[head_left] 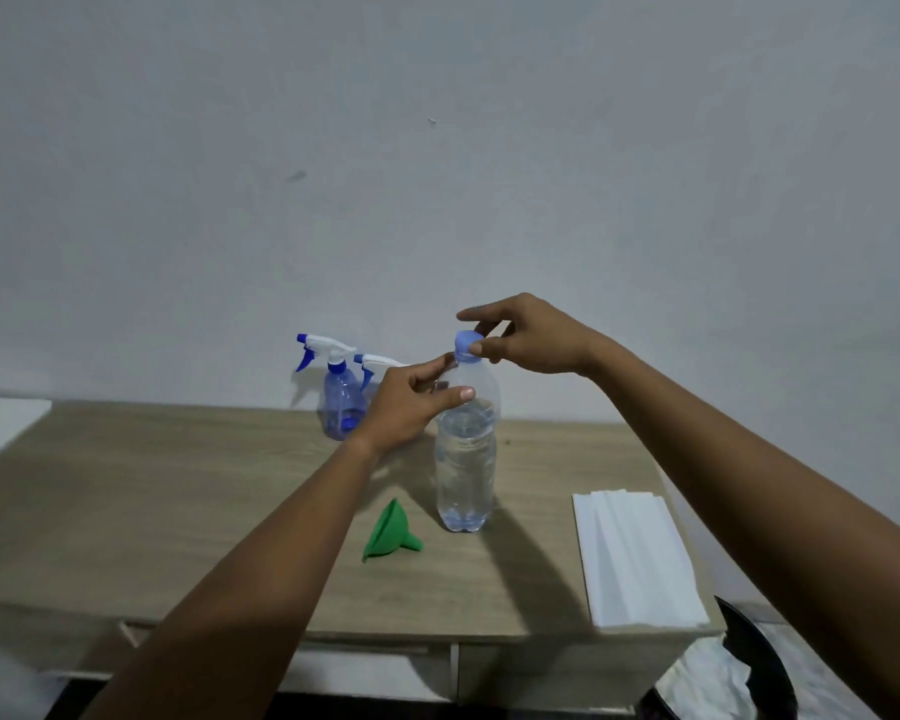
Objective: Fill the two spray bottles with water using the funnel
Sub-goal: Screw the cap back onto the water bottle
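The right hand (533,337) pinches the blue cap (467,346) of the clear water bottle (466,459) between thumb and fingertips. The left hand (411,402) curls round the bottle's shoulder, just below the neck. The bottle stands upright near the middle of the wooden table (178,485), with water up to about its shoulder. Just in front and left of its base, the green funnel (391,532) lies on its side, spout pointing right. Behind the left hand, close to the wall, the left spray bottle (341,402) stands in plain sight. The right spray bottle (380,362) is hidden except for its white trigger head. Their contents cannot be told. Bare tabletop spreads wide to the left. On the right, a stack of white folded sheets (640,558) lies along the table's edge.
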The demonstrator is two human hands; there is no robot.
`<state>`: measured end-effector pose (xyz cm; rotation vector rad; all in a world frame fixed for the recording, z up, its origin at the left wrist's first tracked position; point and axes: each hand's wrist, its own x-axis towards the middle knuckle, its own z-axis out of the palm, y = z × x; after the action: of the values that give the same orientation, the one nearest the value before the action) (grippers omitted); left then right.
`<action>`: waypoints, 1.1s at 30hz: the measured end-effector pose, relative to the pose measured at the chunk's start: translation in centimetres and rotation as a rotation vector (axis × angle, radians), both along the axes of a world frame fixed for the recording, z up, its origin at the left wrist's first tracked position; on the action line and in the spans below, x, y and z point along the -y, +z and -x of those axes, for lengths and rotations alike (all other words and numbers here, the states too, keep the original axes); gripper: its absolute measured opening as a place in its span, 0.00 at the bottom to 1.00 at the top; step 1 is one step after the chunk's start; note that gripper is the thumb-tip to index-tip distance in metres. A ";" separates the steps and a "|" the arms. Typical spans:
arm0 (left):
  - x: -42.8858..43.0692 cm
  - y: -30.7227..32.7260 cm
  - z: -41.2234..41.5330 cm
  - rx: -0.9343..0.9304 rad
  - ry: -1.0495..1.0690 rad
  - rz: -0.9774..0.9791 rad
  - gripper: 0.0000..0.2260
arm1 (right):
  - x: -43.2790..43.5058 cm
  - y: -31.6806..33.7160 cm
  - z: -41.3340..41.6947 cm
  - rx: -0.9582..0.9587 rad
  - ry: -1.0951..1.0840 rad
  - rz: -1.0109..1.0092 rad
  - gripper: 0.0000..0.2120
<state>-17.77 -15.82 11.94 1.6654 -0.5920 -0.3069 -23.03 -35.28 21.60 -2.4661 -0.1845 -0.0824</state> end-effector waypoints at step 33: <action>0.3 -1.3 -0.2 -0.031 0.000 0.070 0.31 | -1.6 1.7 -0.5 0.016 -0.030 0.522 0.16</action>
<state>-17.58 -16.08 10.62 1.5907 -0.5740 -0.3081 -22.55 -33.70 23.32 -2.9893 -0.1946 -0.0734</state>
